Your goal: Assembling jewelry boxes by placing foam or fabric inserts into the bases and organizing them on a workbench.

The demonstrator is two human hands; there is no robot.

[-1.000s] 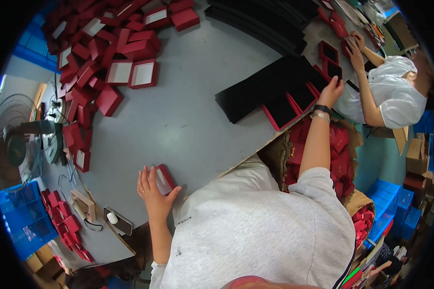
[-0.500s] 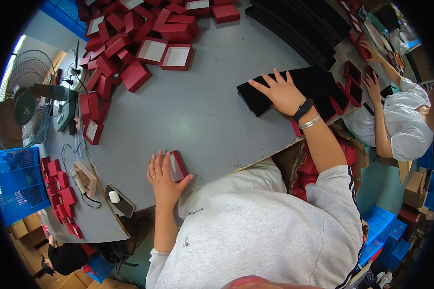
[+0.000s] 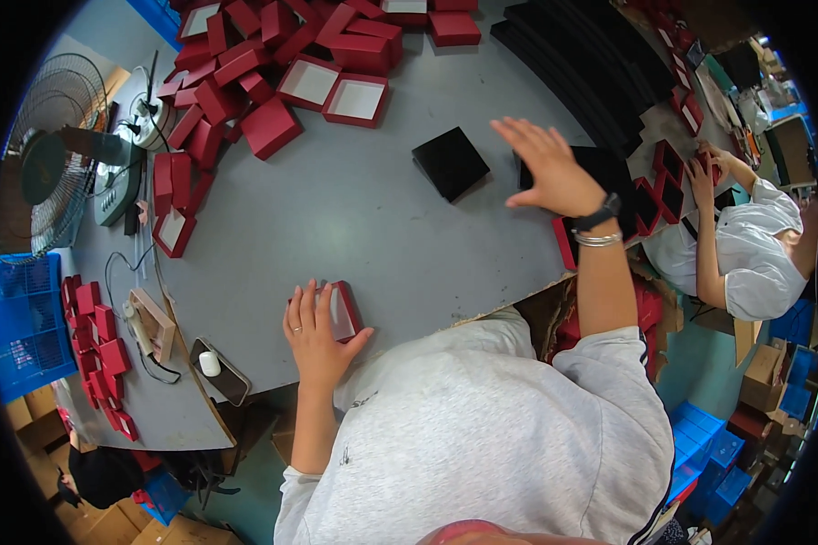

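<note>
On the grey table near my body, my left hand [image 3: 320, 338] lies with outstretched fingers over the left side of a small red box [image 3: 344, 312] with a pale inside. Its thumb points right, along the box's near edge. Farther off to the right, my right hand [image 3: 559, 177] is open, fingers extended and thumb apart, with nothing in it. It hovers by black foam-like sheets [image 3: 600, 165], partly covering them. Left of its fingertips a black square pad or stack [image 3: 451, 163] lies by itself on the table.
Many red boxes [image 3: 273, 127] are heaped at the far left. Long black strips [image 3: 582, 68] lie at the far right, near open red boxes with black insides [image 3: 668, 200]. A fan [image 3: 50, 163], a phone [image 3: 220, 372] and a co-worker [image 3: 745, 236] are at the sides.
My right hand has come off the black sheets, and a black square piece now lies apart to their left. My left hand stays on the red box. The view has shifted slightly.
</note>
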